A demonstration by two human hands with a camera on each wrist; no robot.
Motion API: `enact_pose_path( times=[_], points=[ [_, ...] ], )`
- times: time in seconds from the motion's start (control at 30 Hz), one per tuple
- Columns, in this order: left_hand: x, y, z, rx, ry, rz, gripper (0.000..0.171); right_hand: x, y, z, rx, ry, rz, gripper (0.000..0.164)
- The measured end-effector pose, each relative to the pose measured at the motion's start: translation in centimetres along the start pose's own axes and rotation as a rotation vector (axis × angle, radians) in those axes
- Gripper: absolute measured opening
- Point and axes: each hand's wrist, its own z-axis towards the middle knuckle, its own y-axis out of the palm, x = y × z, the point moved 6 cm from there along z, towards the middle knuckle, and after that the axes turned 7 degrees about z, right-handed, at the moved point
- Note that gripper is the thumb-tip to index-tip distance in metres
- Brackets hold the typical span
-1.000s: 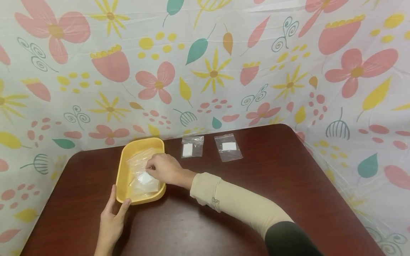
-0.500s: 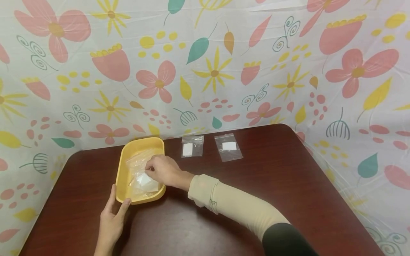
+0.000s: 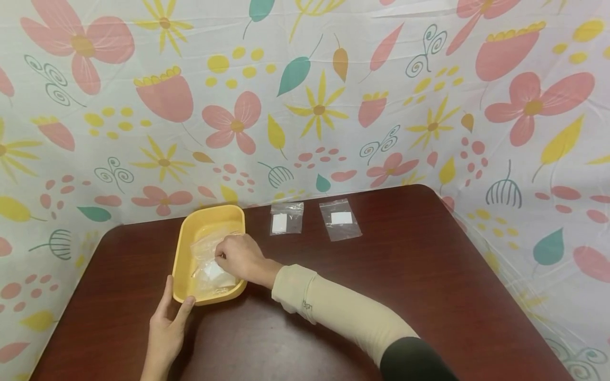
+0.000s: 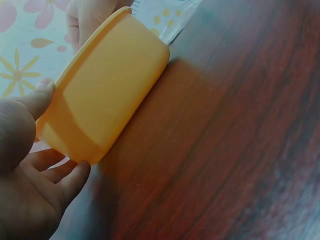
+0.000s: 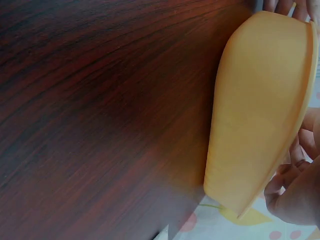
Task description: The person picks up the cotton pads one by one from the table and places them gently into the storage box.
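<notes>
A yellow plastic tray [image 3: 177, 264] stands at the left of the table with several clear zip bags [image 3: 202, 248] in it; a white card [image 3: 213, 271] shows among them. My left hand [image 3: 166, 325] holds the tray's near left corner, thumb against the rim and fingers round the wall, as the left wrist view shows. Over the tray's right side reaches my right hand [image 3: 242, 257], fingers curled and pinching a clear bag; its fingertips are partly hidden. In the right wrist view the tray wall [image 5: 260, 110] hides the bags.
Two clear zip bags, a left one [image 3: 294, 218] and a right one [image 3: 345, 228], each with a white card inside, lie flat at the back of the dark wooden table [image 3: 381, 296]. A flowered curtain [image 3: 314, 169] hangs close behind the table.
My right hand and forearm have shifted slightly toward me and to the left, and the bags under the fingers have moved a little. The left hand and tray stay put.
</notes>
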Motion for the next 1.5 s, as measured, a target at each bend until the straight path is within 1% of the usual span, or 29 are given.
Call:
enact_pose_path(
  times=[0.13,0.27,0.43,0.63,0.8,1.03,1.23,1.4,1.5],
  points=[
    [0.0,0.0,-0.1,-0.001,-0.003,-0.01,0.076,-0.4,0.5,0.1,-0.008,-0.022,-0.073,0.023],
    [0.0,0.0,-0.1,0.001,-0.003,-0.006,0.076,-0.5,1.2,0.2,-0.038,-0.01,-0.096,0.028],
    [-0.1,0.0,0.0,0.002,-0.003,0.002,0.076,-0.4,1.9,0.2,-0.065,0.004,-0.121,0.026],
    [0.0,0.1,0.0,-0.001,-0.003,-0.008,0.076,-0.4,2.2,0.3,-0.091,0.029,-0.14,0.025],
    [0.0,0.1,0.0,0.004,0.001,-0.005,0.076,-0.3,2.1,0.3,-0.088,0.028,-0.143,0.022],
    [-0.3,0.1,0.1,0.002,-0.005,0.005,0.076,-0.2,2.0,0.2,-0.075,0.003,-0.141,0.024],
    [-0.1,0.1,0.0,0.0,-0.003,0.006,0.076,-0.2,1.7,0.1,-0.062,-0.018,-0.148,0.024],
    [0.1,0.2,-0.1,-0.002,0.0,0.004,0.076,-0.1,1.0,0.0,-0.042,-0.052,-0.139,0.024],
    [0.2,0.1,-0.1,-0.006,0.0,0.006,0.076,0.1,0.3,-0.1,-0.027,-0.069,-0.095,0.022]
  ],
)
